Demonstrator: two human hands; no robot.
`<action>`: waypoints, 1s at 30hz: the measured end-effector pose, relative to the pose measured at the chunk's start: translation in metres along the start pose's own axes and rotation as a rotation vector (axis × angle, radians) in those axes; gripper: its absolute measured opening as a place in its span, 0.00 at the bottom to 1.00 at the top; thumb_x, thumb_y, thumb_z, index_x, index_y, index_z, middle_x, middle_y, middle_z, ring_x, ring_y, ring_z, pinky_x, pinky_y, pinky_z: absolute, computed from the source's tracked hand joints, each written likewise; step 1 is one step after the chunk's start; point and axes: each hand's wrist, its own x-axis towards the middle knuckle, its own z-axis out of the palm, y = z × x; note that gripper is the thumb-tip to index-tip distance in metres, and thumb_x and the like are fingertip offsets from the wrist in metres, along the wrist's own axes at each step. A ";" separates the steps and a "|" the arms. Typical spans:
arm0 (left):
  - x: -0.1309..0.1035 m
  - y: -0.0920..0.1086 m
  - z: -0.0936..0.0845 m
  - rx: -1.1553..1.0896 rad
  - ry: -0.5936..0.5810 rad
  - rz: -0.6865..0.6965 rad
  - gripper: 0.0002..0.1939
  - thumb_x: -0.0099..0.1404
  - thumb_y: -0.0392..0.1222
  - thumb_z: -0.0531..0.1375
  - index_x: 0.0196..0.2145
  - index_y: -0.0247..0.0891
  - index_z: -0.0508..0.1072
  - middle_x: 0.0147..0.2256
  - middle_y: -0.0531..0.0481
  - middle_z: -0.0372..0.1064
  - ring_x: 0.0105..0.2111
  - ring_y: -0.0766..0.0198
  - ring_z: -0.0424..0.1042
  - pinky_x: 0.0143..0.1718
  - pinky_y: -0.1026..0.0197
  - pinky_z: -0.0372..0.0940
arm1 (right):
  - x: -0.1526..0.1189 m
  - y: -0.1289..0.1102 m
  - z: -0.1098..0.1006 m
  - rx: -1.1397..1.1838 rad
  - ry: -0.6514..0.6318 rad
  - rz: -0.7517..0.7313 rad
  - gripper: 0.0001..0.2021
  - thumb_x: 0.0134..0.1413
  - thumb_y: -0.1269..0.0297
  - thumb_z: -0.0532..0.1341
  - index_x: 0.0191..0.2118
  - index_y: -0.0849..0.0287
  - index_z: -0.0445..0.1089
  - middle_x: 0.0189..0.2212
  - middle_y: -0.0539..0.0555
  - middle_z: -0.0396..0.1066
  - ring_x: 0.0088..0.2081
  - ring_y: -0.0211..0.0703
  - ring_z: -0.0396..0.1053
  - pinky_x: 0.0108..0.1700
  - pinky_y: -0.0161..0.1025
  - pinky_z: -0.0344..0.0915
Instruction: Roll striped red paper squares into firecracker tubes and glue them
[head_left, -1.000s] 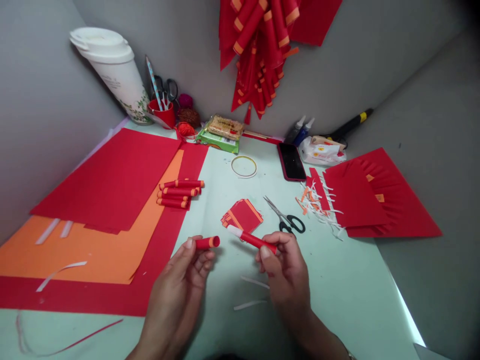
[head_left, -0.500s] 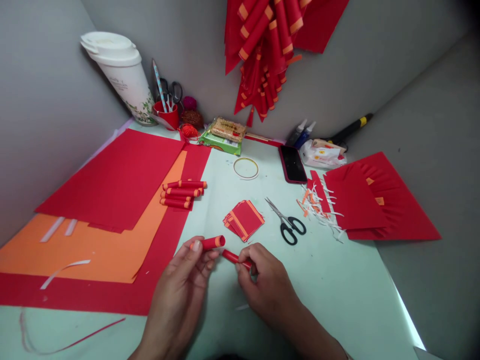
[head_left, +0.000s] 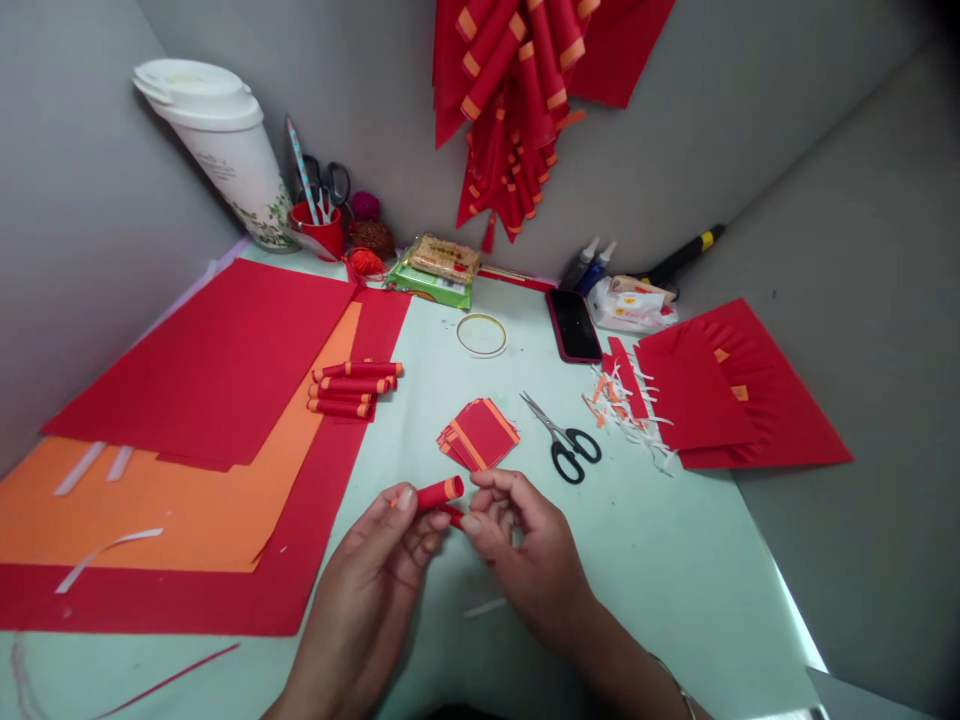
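My left hand (head_left: 379, 560) pinches a short rolled red paper tube (head_left: 437, 494) with orange bands; its hollow end points right. Just below the tube runs a thin red rod (head_left: 454, 516), mostly hidden by fingers. The thumb of my right hand (head_left: 529, 550) lies on that rod, and my right fingers curl close to the tube's mouth. Beyond the hands lies a stack of red paper squares (head_left: 486, 437) with orange strips. Black-handled scissors (head_left: 564, 442) rest to its right, blades slightly apart. A pile of finished red tubes (head_left: 352, 385) lies to the left.
Large red sheets (head_left: 217, 360) and orange sheets (head_left: 225, 520) cover the left side. A tape roll (head_left: 481, 335), a phone (head_left: 574, 325) and a white tumbler (head_left: 217, 150) stand farther back. Paper scraps (head_left: 626, 405) lie right. Red tube strings (head_left: 517, 120) hang on the wall.
The thin red rod has moved left beneath the tube, toward my left fingers. My right hand has come closer to my left, its index finger now lifted near the tube's mouth.
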 end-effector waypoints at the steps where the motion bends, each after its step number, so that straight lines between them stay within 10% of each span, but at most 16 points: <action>1: 0.000 -0.001 0.000 0.008 -0.026 -0.011 0.06 0.65 0.29 0.63 0.30 0.32 0.78 0.28 0.46 0.78 0.27 0.64 0.77 0.34 0.63 0.75 | 0.000 -0.002 0.001 0.062 -0.005 0.038 0.16 0.52 0.62 0.66 0.48 0.57 0.71 0.32 0.50 0.72 0.28 0.38 0.67 0.31 0.36 0.69; 8: -0.005 -0.009 0.001 0.130 -0.167 -0.116 0.12 0.49 0.39 0.76 0.29 0.35 0.79 0.27 0.49 0.77 0.28 0.64 0.75 0.34 0.65 0.72 | 0.003 -0.010 0.000 0.161 0.025 0.171 0.11 0.50 0.63 0.66 0.41 0.56 0.74 0.27 0.47 0.70 0.27 0.36 0.65 0.30 0.33 0.67; 24: -0.005 -0.012 -0.003 0.244 -0.241 -0.103 0.13 0.54 0.43 0.74 0.37 0.38 0.81 0.29 0.50 0.76 0.31 0.65 0.71 0.39 0.64 0.67 | 0.000 -0.014 -0.005 0.122 0.003 0.083 0.13 0.52 0.62 0.66 0.45 0.55 0.75 0.33 0.48 0.69 0.28 0.35 0.67 0.32 0.34 0.69; 30: -0.008 -0.008 -0.002 0.231 -0.196 -0.091 0.15 0.50 0.42 0.76 0.35 0.38 0.81 0.31 0.48 0.79 0.29 0.67 0.71 0.35 0.67 0.67 | 0.003 -0.017 -0.049 -0.425 0.099 -0.118 0.11 0.62 0.64 0.58 0.48 0.55 0.73 0.41 0.56 0.73 0.40 0.46 0.72 0.42 0.43 0.71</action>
